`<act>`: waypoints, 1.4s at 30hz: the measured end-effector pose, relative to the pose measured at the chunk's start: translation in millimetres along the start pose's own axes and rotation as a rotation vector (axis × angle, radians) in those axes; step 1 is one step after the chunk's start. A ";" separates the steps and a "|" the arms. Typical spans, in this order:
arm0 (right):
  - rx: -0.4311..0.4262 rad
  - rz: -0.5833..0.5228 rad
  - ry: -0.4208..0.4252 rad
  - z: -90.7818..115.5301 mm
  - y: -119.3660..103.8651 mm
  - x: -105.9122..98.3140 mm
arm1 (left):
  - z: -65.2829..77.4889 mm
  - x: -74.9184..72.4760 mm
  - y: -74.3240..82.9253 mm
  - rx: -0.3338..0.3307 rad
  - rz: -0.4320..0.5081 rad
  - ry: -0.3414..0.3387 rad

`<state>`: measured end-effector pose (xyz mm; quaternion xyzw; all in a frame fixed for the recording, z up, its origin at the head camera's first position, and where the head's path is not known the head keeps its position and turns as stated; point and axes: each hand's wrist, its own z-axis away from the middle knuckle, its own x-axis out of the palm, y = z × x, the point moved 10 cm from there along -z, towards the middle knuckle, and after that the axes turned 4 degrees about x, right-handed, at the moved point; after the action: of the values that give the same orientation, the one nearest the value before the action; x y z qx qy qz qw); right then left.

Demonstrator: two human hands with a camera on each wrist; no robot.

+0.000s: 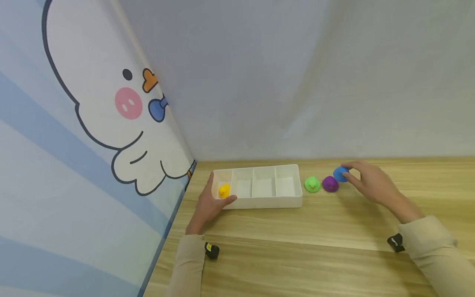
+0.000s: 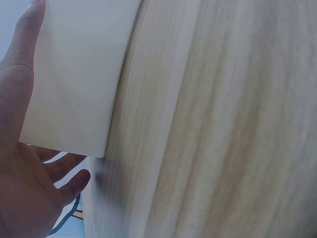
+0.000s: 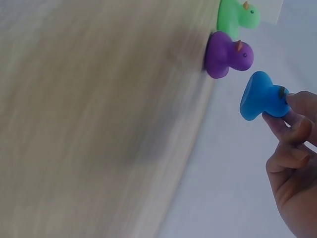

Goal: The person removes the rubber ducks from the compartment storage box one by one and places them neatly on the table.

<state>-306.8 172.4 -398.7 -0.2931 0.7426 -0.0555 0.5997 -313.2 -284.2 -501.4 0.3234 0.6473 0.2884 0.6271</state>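
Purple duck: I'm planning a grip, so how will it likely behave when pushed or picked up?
The purple duck would probably slide rather than roll: its broad base sits on the table. Its smooth surface may be slippery. Its narrower head likely suits a pinch, as the right hand holds the blue duck by its head.

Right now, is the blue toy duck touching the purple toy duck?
Apart. The right wrist view plainly shows a gap between the blue toy duck, held by the right hand, and the purple toy duck.

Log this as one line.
left hand: touches tray; right hand: pinches blue duck; in tray: yellow duck; on table: green duck, purple duck
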 end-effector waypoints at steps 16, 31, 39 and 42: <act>0.004 0.025 -0.066 6.9 27.6 18.9 | -0.9 0.4 -1.1 -0.011 0.009 -0.001; 0.024 0.017 -0.115 11.9 35.4 26.0 | -2.8 1.0 -0.6 0.002 0.014 0.001; 0.019 0.004 -0.119 12.6 37.5 27.4 | -2.8 0.1 -0.4 -0.003 0.004 0.003; 0.011 0.004 -0.120 13.5 37.5 27.2 | -2.1 1.1 -1.4 -0.009 -0.001 0.003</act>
<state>-311.2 193.2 -442.0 -0.2909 0.7057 -0.0408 0.6447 -315.4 -284.1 -503.1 0.3196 0.6470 0.2915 0.6279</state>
